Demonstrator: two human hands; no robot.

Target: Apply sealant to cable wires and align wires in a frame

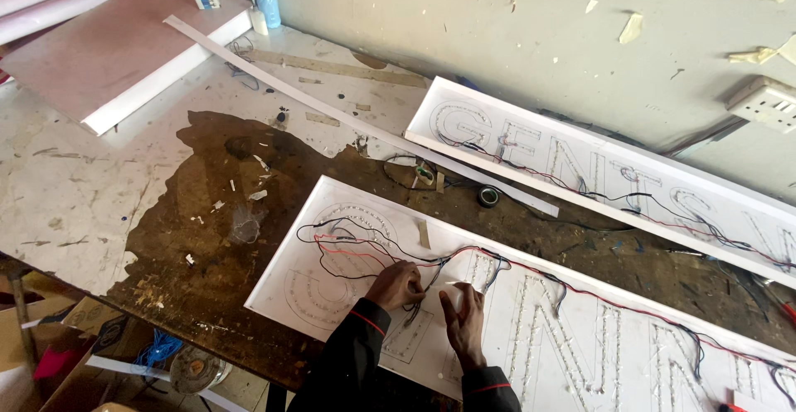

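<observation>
While wires (431,264) cross near panel (572,354) on bench (91,188): left hand (396,286) closed, pinching wires; right hand (464,319) half-open, fingertips on panel beside them. Best kept low, slack eased, no tugging at small lights (531,321).

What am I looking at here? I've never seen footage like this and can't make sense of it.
There is no machine here: this is one picture from a camera worn on a person's head, looking down at their own two bare hands. They stand at a worn workbench. On it lies a white sign panel with letter shapes outlined in rows of small lights, joined by red and black wires. The left hand pinches the wires at the panel; the right hand rests on the panel beside it, fingers near the same wires. A second sign panel lies by the wall, with a roll of black tape and a long white strip between the two panels.
</observation>
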